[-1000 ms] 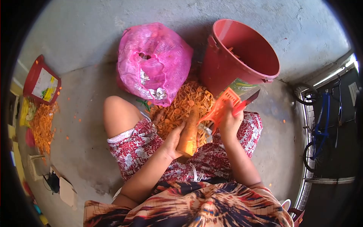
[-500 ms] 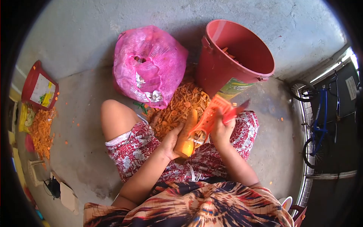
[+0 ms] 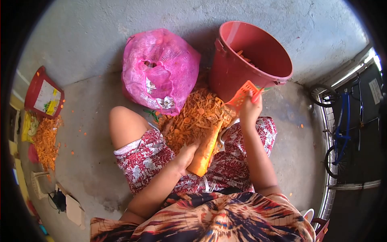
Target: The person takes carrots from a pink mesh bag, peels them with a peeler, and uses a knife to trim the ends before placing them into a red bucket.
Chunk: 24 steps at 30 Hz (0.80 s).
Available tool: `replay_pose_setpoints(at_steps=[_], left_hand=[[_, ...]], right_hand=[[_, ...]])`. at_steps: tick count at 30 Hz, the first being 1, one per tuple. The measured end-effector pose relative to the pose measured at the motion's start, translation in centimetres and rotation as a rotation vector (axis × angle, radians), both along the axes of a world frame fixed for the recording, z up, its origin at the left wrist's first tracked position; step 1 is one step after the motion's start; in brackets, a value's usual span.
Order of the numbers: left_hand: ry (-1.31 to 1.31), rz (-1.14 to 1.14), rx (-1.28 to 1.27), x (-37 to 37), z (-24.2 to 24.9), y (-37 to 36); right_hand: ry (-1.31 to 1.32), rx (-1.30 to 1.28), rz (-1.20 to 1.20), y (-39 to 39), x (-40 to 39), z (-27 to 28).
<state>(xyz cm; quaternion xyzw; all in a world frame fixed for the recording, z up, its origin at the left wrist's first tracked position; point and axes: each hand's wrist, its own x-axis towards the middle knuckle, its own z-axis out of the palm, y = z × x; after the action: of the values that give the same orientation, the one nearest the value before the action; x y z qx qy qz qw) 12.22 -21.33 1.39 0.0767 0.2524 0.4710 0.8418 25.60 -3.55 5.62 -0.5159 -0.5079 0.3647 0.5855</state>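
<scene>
My left hand (image 3: 186, 159) is closed around a thick carrot (image 3: 206, 151), which tilts up and to the right above my lap. Most of the carrot's skin side facing me looks bright and bare. In my right hand (image 3: 252, 109) is an orange plastic peeler (image 3: 243, 93) with a perforated body, raised away from the carrot in front of the red bucket. A red handle (image 3: 256, 96) also shows in that fist; its blade cannot be made out now. Below the carrot, a heap of carrot peelings (image 3: 191, 115) lies on the floor between my legs.
A pink mesh sack (image 3: 161, 72) stands beyond the peelings, beside the large red bucket (image 3: 219, 76) with carrots inside. At far left are a tipped red bucket (image 3: 30, 92) and more orange peelings (image 3: 45, 141). A blue bicycle (image 3: 342, 125) stands at right.
My right hand has moved up and to the right with the peeler, away from the carrot. The carrot has shifted slightly right and its far end now leans further right.
</scene>
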Motion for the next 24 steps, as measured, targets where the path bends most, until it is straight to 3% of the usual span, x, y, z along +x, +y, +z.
replay_pose_setpoints(at_steps=[2, 4, 8, 10, 12, 15, 20, 22, 24], left_hand=[[0.016, 0.036, -0.057, 0.3, -0.7, -0.3], [-0.162, 0.015, -0.097, -0.4, -1.3, -0.1], [-0.33, 0.079, -0.088, -1.0, -0.8, 0.8], [-0.425, 0.161, -0.119, -0.5, -0.4, 1.7], [-0.344, 0.229, -0.133, -0.2, 0.5, 1.8], [-0.266, 0.281, -0.135, -0.1, 0.4, 1.9], [-0.186, 0.156, 0.01, -0.5, -1.2, 1.8], [-0.095, 0.08, 0.049, -0.7, -1.2, 1.3], [-0.015, 0.01, 0.02, -0.4, 0.7, 0.2]], right_hand=[[0.069, 0.09, 0.008, 0.5, 0.3, -0.1], [-0.116, 0.03, 0.103, -1.8, -0.1, 0.7], [0.04, -0.107, 0.415, -7.2, -1.5, 0.5], [0.033, -0.08, 0.456, -9.4, -2.6, 1.5], [-0.122, -0.025, 0.488, -9.8, -2.6, 0.6], [-0.201, -0.006, 0.473, -10.1, -2.9, 0.9], [-0.304, -0.037, 0.437, -9.7, -2.9, 0.7], [-0.214, 0.17, 0.278, -7.2, -2.6, -1.0], [-0.225, 0.017, 0.123, -3.0, -1.1, -1.0]])
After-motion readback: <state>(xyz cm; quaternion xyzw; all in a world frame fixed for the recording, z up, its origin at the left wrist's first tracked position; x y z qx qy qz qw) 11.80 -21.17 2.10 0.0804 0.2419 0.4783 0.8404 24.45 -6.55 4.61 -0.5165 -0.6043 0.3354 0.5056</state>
